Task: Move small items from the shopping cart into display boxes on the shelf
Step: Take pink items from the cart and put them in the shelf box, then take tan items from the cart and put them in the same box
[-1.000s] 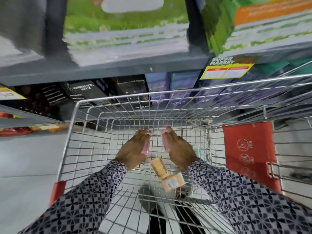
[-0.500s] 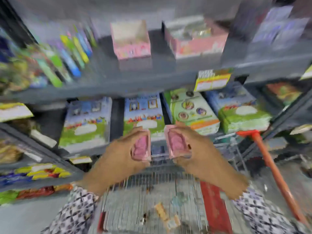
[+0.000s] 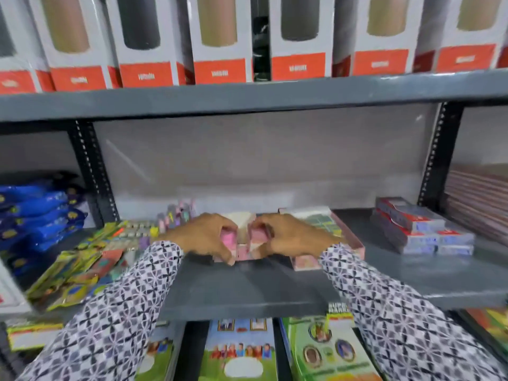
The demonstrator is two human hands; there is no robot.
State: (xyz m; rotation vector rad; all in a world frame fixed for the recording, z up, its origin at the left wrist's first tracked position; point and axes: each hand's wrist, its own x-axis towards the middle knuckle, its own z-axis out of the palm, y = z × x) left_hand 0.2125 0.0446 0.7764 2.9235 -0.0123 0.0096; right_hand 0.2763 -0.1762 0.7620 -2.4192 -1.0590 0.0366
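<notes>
Both my hands are over a small pink display box [image 3: 243,253] on the grey shelf [image 3: 247,287]. My left hand [image 3: 204,237] is closed on a small pink packet [image 3: 229,239] at the box's left side. My right hand [image 3: 288,235] is closed on another small pink packet [image 3: 259,234] at its right side. A second pink display box [image 3: 346,237] with a green-patterned top lies just right of it, partly behind my right wrist. The shopping cart is out of view.
Yellow-green packets [image 3: 74,270] lie at the shelf's left, blue bags [image 3: 33,210] further left. A stack of red and grey boxes [image 3: 420,232] sits at the right. Tall white and red boxes [image 3: 220,37] line the shelf above. Colourful flat boxes [image 3: 242,350] fill the shelf below.
My hands lifted the two pink packets out of the cart and brought them up to the pink display box on the shelf. The view rose from the cart to the upper shelves.
</notes>
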